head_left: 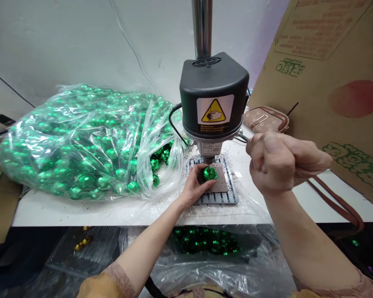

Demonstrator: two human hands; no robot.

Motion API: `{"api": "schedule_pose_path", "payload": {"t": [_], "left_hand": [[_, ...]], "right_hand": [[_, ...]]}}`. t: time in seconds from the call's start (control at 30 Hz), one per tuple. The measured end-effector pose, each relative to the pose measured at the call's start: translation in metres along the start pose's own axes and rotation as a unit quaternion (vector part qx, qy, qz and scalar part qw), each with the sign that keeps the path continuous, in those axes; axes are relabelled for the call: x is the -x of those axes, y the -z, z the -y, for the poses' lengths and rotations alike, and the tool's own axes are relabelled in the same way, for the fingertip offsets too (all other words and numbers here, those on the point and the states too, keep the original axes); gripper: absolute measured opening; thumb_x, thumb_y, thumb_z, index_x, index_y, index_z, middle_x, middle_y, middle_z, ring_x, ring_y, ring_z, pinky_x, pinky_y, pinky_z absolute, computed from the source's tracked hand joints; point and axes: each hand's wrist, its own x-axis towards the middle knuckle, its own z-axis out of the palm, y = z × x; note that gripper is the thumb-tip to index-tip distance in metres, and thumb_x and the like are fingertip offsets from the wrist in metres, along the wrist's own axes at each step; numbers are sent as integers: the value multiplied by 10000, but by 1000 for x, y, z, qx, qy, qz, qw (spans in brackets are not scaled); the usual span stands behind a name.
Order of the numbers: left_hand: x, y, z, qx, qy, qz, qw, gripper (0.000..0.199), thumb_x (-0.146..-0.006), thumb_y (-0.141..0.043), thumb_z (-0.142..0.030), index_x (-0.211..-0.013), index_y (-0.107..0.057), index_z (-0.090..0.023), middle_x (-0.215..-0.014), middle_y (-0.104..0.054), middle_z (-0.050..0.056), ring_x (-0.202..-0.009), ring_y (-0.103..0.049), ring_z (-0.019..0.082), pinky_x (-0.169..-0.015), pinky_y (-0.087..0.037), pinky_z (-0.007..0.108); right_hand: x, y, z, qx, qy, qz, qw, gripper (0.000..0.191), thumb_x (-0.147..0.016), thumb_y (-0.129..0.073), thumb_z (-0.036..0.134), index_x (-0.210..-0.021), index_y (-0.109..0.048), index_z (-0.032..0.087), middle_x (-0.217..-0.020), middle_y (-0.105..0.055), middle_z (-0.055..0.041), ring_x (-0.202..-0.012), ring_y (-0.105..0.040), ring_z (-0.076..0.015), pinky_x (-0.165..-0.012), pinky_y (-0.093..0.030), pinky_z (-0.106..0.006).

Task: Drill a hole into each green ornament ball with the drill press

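A black-topped drill press (214,99) with a yellow warning label stands at the centre. Beneath its chuck, a shiny green faceted ball (209,174) sits over the slotted metal base (219,198). My left hand (195,184) holds the ball from the left, thumb at the front and fingers behind. The drill tip meets the top of the ball. My right hand (278,159) is closed in a fist around the press's lever (243,137), right of the machine head; only the lever's inner end shows.
A large clear bag of green balls (81,145) lies open on the left of the white table (81,214). A patterned purse (264,118) and a cardboard box (317,82) are at the right. More green balls (208,241) lie in plastic below the table edge.
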Motion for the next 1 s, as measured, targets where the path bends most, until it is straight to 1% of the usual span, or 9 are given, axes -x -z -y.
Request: {"api": "schedule_pose_path", "payload": {"t": [0.1, 0.23, 0.43, 0.6, 0.73, 0.87, 0.93, 0.97, 1.0], "left_hand": [[0, 0, 0, -7, -3, -2, 1000, 539, -763, -951, -398, -1177, -650, -227, -1186, -705, 89, -1196, -668, 303, -1099, -533, 478], [0, 0, 2, -9, -7, 2, 1000, 537, -773, -944, -404, -1181, -645, -227, -1191, -702, 90, -1190, -666, 301, -1092, -532, 477], [0, 0, 4, -14, -8, -3, 1000, 548, -765, -947, -417, -1183, -647, -228, -1177, -692, 84, -1193, -655, 305, -1102, -515, 478], [0, 0, 2, -10, -14, 0, 1000, 534, -777, -936, -414, -1183, -643, -229, -1197, -699, 91, -1215, -652, 310, -1110, -512, 494], [0, -1, -2, 6, -4, -2, 1000, 552, -741, -962, -422, -1158, -653, -235, -1190, -713, 87, -1226, -656, 321, -1117, -520, 498], [0, -1, -5, 7, 2, -8, 1000, 547, -732, -968, -415, -1148, -660, -237, -1169, -714, 82, -1210, -659, 324, -1112, -526, 497], [1, -1, -5, 0, 4, -11, 1000, 539, -735, -966, -404, -1148, -663, -236, -1155, -710, 80, -1195, -661, 322, -1102, -530, 494], [1, -1, -4, -2, 4, -12, 1000, 538, -736, -966, -397, -1151, -664, -237, -1152, -707, 79, -1194, -661, 321, -1100, -530, 493], [1, 0, -3, -4, 3, -12, 1000, 539, -737, -966, -391, -1156, -663, -237, -1156, -704, 79, -1197, -660, 319, -1101, -528, 491]], "right_hand": [[3, 0, -2, -3, 22, -11, 1000, 538, -929, -618, 155, -563, -224, 177, -502, -277, 47, -451, -284, -51, -490, -181, -306], [7, 2, -5, 0, 60, 11, 998, 513, -894, -608, 76, -566, -227, 173, -508, -282, 56, -451, -302, -41, -479, -222, -292], [11, 7, -10, 6, 92, 20, 996, 480, -859, -603, 48, -559, -252, 179, -521, -287, 58, -448, -328, -46, -476, -264, -294], [13, 8, -15, -24, 116, 33, 992, 455, -808, -588, 25, -590, -225, 192, -536, -267, 61, -438, -258, -40, -472, -240, -298], [14, 9, -20, -36, 138, 43, 989, 429, -772, -579, 22, -613, -221, 197, -552, -272, 62, -434, -247, -39, -461, -213, -295], [20, 9, -23, -45, 155, 51, 986, 448, -740, -580, -6, -615, -203, 202, -560, -218, 64, -437, -229, -41, -452, -200, -298], [23, 9, -21, -48, 159, 37, 985, 481, -738, -585, -20, -613, -177, 201, -553, -185, 66, -433, -226, -40, -453, -203, -300], [23, 7, -19, -45, 150, 29, 987, 490, -750, -587, -20, -608, -171, 198, -542, -191, 66, -430, -237, -40, -457, -205, -300], [21, 6, -16, -37, 127, 21, 991, 491, -772, -590, -14, -595, -181, 192, -526, -218, 64, -428, -259, -40, -462, -209, -300]]}}
